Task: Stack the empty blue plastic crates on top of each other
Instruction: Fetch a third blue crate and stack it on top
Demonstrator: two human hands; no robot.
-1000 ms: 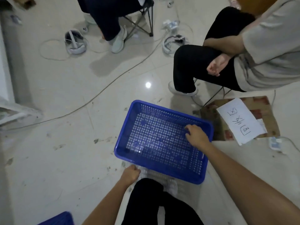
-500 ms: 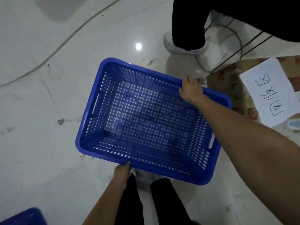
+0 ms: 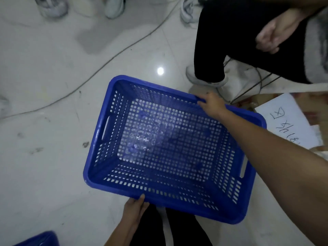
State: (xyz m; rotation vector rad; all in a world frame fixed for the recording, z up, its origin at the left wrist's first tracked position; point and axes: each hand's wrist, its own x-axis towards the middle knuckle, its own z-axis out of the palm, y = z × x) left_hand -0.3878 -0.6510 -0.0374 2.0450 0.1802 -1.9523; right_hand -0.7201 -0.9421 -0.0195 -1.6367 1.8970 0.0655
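Note:
An empty blue perforated plastic crate [image 3: 99,132] fills the middle of the head view, held above the white floor with its open side up. My left hand [image 3: 135,211] grips its near long rim from below. My right hand [image 3: 212,103] holds the far long rim, my forearm crossing over the crate's right half. The corner of a second blue crate [image 3: 41,239] shows at the bottom left edge on the floor.
A seated person's black-trousered legs [image 3: 211,55] and white shoe [image 3: 204,79] are just beyond the crate. A handwritten paper sheet [image 3: 291,121] lies on cardboard at right. A cable [image 3: 106,63] runs across the tiled floor at upper left. My own dark trousers are below.
The crate has come up closer to me and looks larger. My right hand shifted from inside the far wall onto the far rim. The view has tilted back up toward the seated person.

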